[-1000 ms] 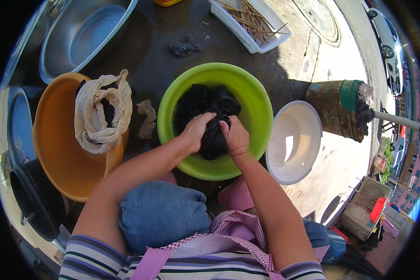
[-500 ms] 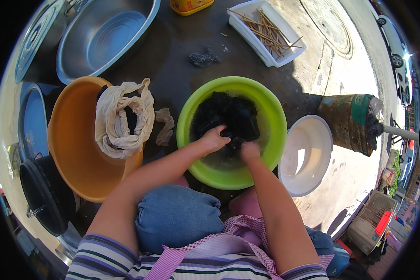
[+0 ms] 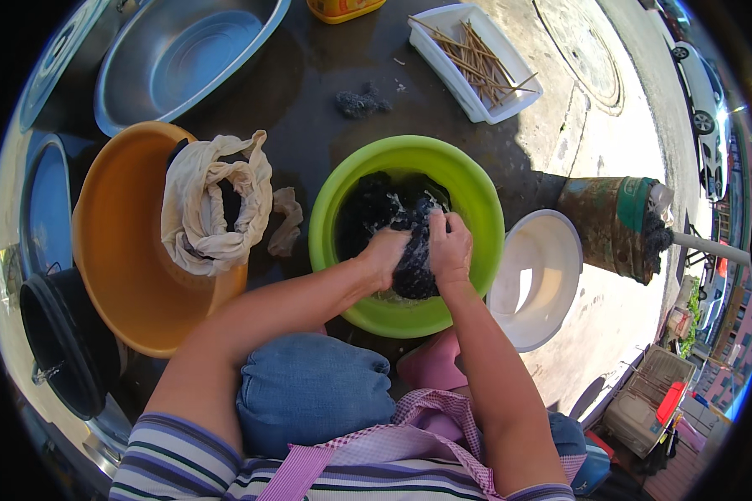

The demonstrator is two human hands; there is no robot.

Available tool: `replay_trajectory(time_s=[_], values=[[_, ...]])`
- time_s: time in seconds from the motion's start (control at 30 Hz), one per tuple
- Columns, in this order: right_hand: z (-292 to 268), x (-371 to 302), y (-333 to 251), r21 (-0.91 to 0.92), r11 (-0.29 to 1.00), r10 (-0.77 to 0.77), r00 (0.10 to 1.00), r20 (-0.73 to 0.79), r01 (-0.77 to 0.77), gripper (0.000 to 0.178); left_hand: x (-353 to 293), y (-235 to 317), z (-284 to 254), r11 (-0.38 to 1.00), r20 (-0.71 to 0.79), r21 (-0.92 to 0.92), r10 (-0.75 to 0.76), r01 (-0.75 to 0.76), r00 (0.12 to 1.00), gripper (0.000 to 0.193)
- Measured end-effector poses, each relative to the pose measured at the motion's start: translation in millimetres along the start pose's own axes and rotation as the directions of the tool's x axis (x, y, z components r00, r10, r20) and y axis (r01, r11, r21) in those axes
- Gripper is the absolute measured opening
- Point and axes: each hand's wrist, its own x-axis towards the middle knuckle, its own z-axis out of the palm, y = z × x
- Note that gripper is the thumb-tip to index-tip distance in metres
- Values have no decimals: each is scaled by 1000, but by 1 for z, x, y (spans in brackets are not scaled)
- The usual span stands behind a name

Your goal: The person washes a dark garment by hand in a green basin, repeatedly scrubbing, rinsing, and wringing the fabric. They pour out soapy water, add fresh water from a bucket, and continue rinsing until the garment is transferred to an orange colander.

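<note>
A wet dark cloth [image 3: 397, 221] fills a lime-green basin [image 3: 476, 188] on the wet ground in front of my knees. My left hand [image 3: 384, 252] and my right hand [image 3: 449, 246] both grip a bunched part of that cloth, lifted just above the water near the basin's front side. The two hands press close together with the dark fabric squeezed between them. Foam shows on the cloth by my fingers.
An orange tub [image 3: 117, 250] at the left has a cream cloth [image 3: 213, 209] draped over its rim. A white bowl [image 3: 539, 280] stands right of the basin, a metal basin [image 3: 175, 58] at the back left, a white tray of sticks [image 3: 476, 63] behind, a rusty drum [image 3: 614, 225] at right.
Half a second ago my hands lay apart and low in the basin; now they have come together and pulled a bunch of dark cloth up between them.
</note>
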Motion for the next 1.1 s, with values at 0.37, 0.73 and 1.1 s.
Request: replay_trajectory(time_s=[0.37,0.73,1.1], values=[[17,-22,12,-27,999,-20,999,37,22,34,-12,-1,4,972,-148,217,120,-86,982,29],[26,-12,-15,-553,819,228,800,555,150,96,-29,-44,-7,-304,481,770,-300,-560,824,90],[18,11,41,391,886,255,966,38,-250,55,-8,36,-25,173,-117,984,790,-37,602,62]])
